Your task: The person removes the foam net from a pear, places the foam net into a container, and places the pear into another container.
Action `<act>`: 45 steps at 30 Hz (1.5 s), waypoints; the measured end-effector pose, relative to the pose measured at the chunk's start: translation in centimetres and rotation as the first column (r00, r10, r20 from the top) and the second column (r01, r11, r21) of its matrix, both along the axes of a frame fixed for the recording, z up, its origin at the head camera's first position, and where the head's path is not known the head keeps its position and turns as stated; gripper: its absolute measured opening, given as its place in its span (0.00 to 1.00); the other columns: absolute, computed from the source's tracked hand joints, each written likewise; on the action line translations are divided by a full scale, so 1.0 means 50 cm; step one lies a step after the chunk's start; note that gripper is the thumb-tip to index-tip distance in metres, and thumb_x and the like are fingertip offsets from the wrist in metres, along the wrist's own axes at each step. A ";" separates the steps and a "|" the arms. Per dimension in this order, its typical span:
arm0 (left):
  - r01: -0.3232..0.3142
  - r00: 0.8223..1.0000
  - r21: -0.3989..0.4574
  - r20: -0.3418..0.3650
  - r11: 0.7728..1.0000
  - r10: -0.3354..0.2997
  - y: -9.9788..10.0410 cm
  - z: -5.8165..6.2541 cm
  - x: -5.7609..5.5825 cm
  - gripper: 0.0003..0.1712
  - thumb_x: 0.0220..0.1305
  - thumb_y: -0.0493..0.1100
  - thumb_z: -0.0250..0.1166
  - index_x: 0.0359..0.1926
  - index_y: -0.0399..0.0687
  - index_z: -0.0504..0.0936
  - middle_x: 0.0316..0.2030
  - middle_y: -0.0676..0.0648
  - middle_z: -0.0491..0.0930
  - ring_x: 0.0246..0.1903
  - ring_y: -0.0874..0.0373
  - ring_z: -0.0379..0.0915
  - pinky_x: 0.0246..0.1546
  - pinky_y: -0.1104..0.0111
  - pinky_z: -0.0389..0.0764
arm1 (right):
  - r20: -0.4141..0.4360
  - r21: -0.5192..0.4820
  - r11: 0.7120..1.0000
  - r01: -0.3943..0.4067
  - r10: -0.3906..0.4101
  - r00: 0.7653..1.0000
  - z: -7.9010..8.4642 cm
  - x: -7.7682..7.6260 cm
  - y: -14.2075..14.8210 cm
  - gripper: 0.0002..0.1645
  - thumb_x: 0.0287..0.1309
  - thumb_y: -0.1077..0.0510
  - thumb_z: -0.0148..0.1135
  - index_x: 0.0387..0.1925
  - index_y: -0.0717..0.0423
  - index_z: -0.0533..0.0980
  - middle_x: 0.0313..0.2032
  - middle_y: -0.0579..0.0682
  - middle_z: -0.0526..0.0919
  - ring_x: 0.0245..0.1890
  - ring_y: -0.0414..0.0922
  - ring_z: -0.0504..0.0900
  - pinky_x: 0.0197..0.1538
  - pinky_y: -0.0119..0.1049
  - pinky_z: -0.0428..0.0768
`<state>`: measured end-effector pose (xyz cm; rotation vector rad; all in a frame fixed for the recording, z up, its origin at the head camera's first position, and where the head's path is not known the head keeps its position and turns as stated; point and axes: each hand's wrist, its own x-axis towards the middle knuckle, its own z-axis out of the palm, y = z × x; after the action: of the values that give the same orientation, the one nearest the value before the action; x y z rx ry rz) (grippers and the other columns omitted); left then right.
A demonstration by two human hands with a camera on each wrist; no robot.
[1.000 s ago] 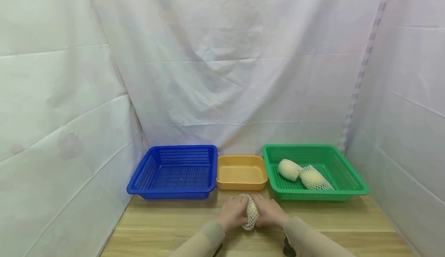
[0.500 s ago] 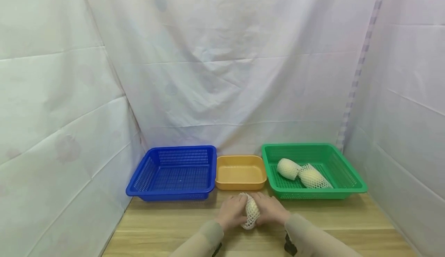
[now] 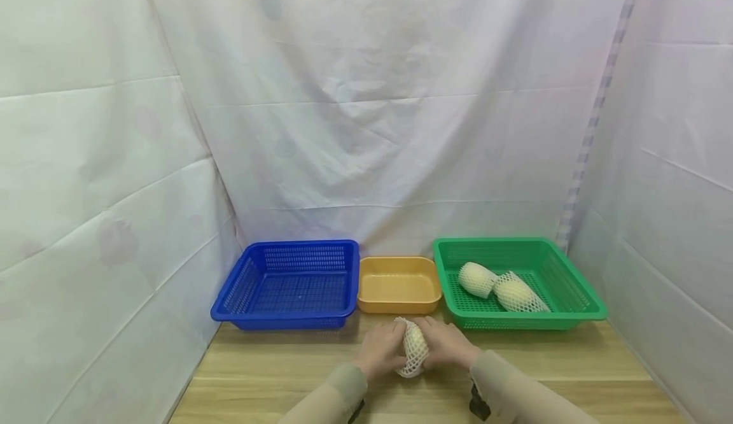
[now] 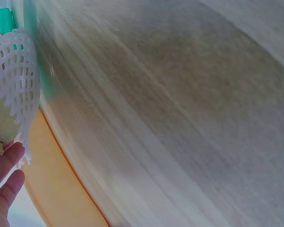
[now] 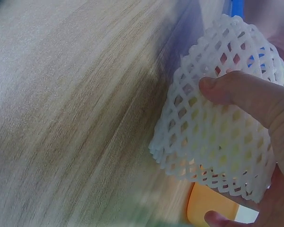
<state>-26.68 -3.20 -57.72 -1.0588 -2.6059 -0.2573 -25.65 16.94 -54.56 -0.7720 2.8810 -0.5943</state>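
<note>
A pale yellow fruit in a white foam net sleeve [image 3: 415,349] is between my two hands, above the wooden table's front middle. My left hand [image 3: 379,351] grips it from the left and my right hand [image 3: 448,345] from the right. In the left wrist view, the fruit's bare skin [image 4: 2,120] and a short stem [image 4: 0,148] show at the open end of the netting, by the left fingertips [image 4: 15,152]. The right thumb [image 5: 232,88] presses on the net [image 5: 213,135] in the right wrist view. The fruit's exact kind is unclear.
A blue basket [image 3: 286,323] stands at the back left and a shallow yellow-orange tray [image 3: 398,307] at the back middle. In the green basket [image 3: 518,244] at the right lie two netted fruits [image 3: 476,280]. White cloth [image 3: 366,150] hangs behind and at both sides.
Both hands keep hold of the netted fruit in almost the same spot. It shifts only very slightly between them; the baskets and tray stay put.
</note>
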 end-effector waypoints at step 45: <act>-0.056 0.996 0.010 0.070 0.998 0.055 -0.021 0.004 0.012 0.43 0.42 0.55 0.77 0.58 0.43 0.72 0.45 0.47 0.83 0.41 0.56 0.79 0.46 0.64 0.78 | -0.012 0.049 0.998 0.031 -0.031 0.999 -0.008 -0.007 0.005 0.42 0.31 0.53 0.79 0.54 0.58 0.73 0.44 0.49 0.80 0.41 0.46 0.80 0.42 0.46 0.79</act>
<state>-26.07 -4.25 -57.54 -0.9889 -2.6877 -0.3018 -25.99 17.21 -54.94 -0.7276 2.9108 -0.5222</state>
